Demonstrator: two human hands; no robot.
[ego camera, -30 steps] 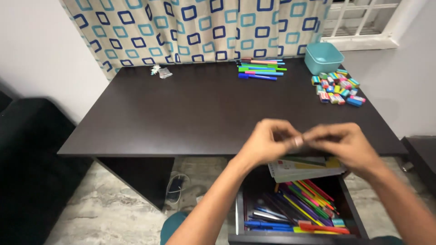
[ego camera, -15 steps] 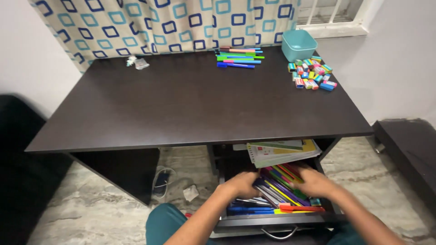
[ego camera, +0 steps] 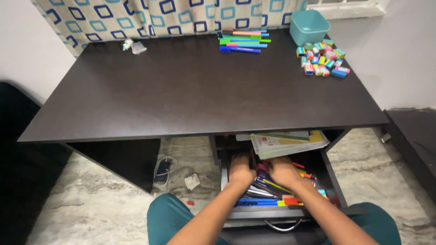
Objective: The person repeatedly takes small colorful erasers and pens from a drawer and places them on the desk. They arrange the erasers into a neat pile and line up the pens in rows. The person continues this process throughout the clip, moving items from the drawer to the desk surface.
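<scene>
**Me:** Head view looks straight down past the tabletop [ego camera: 181,95] into the open drawer [ego camera: 330,179], and I place everything from that drawer. Both of my hands are inside it, low among the loose pens [ego camera: 265,193] heaped on its floor.

**Other:** What is each hand doing?

**Me:** My left hand [ego camera: 240,171] lies palm down at the drawer's left side, fingers pushed forward into the pile. My right hand [ego camera: 282,172] sits just beside it, toward the drawer's middle, also flat over the pens. Whether either grip is pinching a pen or only pressing on the heap, I cannot tell; the fingertips are buried under the backs of my hands.

**Other:** Why reach so deep?

**Me:** I judge it is because the stack of notebooks [ego camera: 286,143] overhangs the drawer's back edge, so my hands must go in low, beneath it, to touch the pens.

**Other:** And above the drawer?

**Me:** Far beyond it, at the tabletop's back edge, a neat row of coloured markers [ego camera: 243,40] lies side by side. To the right of those stands a teal tub [ego camera: 309,26], with a cluster of small coloured erasers [ego camera: 323,59] just in front of it.
</scene>
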